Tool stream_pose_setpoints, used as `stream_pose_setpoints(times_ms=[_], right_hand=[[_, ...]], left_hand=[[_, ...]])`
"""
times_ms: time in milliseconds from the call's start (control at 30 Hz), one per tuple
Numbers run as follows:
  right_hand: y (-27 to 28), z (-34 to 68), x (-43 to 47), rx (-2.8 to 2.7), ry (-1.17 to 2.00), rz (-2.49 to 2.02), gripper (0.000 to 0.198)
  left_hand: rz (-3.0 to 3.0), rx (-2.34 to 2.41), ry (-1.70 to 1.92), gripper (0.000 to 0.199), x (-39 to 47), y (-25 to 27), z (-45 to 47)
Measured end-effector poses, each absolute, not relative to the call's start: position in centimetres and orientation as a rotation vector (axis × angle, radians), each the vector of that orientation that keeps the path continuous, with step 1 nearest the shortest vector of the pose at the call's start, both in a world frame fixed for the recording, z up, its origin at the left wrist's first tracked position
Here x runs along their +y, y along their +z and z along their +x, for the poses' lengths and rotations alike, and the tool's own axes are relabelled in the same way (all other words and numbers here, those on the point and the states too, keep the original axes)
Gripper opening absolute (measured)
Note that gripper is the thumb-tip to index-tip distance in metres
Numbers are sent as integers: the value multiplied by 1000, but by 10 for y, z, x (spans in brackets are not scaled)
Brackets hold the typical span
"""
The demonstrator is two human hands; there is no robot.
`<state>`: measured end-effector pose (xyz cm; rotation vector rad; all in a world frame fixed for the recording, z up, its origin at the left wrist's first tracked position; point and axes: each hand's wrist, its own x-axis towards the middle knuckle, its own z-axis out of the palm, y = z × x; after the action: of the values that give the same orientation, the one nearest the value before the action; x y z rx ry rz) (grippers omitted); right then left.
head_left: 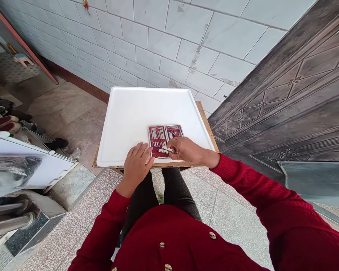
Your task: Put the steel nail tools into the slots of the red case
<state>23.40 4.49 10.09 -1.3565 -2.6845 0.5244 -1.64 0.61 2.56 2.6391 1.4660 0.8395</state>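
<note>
An open red manicure case lies on a white tray, with several metal tools strapped in its two halves. My left hand rests flat at the tray's near edge, fingers touching the case's left side. My right hand pinches a small silver tool over the near end of the case's left half. Both arms wear red sleeves.
The tray sits on a small wooden table against a white tiled wall. A dark embossed metal door stands on the right. Shoes and a white-topped cabinet are on the left. My knees are under the table.
</note>
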Motion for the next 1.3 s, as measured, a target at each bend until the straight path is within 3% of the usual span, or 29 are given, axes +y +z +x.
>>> stream_pose_setpoints(times_ms=[167,467,667,933,1300], right_hand=[[113,190,77,-2603,540,-1391,14],[95,105,116,-2850,264,-1227,17],[88,141,107,-2481,449,-1243,24],[58,248,69,-1796,485,-1449,14],[35,255,37,-1723,390,-1466,12]], left_hand=[[2692,1466,890,35,6,23,-16],[2805,1466,910,35,5,22,-18],[2843,1440,956,37,9,18,-19],[2813,1421,1007,37,9,13,-13],[2785,1444,1038,37,9,10,-6]])
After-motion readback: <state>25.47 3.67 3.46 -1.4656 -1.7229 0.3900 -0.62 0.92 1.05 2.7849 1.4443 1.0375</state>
